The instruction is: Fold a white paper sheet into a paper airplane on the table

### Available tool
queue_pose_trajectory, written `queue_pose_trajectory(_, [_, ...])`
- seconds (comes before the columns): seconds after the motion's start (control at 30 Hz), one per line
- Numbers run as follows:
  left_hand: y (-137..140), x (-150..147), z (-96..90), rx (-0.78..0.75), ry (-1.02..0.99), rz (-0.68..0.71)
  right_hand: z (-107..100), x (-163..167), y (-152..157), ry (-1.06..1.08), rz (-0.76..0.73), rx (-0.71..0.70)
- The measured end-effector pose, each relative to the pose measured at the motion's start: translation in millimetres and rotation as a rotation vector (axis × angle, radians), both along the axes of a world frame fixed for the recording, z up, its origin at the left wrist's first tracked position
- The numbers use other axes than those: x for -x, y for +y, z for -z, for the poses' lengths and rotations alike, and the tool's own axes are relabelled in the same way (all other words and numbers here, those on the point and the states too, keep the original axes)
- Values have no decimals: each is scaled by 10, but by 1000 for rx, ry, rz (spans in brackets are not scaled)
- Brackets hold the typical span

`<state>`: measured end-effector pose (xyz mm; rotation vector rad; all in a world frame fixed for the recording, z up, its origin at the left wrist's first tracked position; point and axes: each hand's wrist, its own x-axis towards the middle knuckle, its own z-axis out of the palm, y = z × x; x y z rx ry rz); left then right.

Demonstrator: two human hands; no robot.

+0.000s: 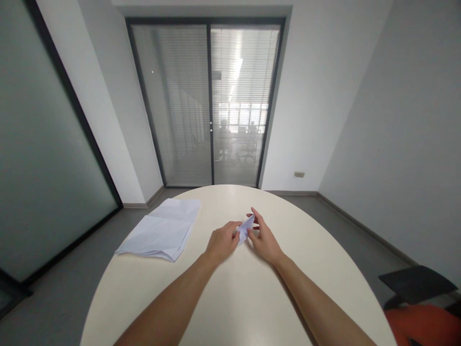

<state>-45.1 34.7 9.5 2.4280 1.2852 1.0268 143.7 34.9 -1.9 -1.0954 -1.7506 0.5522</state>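
Note:
A small folded piece of pale paper [245,228] is held between my two hands, a little above the middle of the table. My left hand [224,241] pinches its left edge between thumb and fingers. On the other side, my right hand [264,239] has its thumb against the paper's near face, with the fingers behind its upper right corner. Some of the right fingertips are hidden or blurred. Left of my hands lies a stack of white paper sheets [162,230], creased and slightly uneven at the edges.
The round cream table [230,307] fills the lower middle. A chair with an orange-red seat [425,324] and black back stands at the right. Beyond the table are a glass door with blinds [173,105] and white walls. A frosted glass panel [46,144] stands left.

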Motion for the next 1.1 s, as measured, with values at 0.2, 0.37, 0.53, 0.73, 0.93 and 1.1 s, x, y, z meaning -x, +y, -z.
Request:
queue_pose_trajectory(0.2, [108,17,94,20,-106,-64,36,-15,6,-114,-61,-36])
queue_pose_trajectory(0.37, [169,38,157,28,-129,-74,55,-46,18,-239,-110,-125])
queue_pose_trajectory(0.53, [240,46,230,61,-149,-91,-12,-59,-20,-365,-140,-101])
queue_pose_trajectory(0.73, [218,44,214,79,-88,-110,-15,-46,-21,-492,-168,-55])
queue_pose_trajectory(0.93, [123,20,154,29,28,-75,-32,-16,-29,-545,-188,13])
queue_pose_trajectory(1.1, [108,28,138,1,107,-60,-81,-14,-48,-511,-232,31])
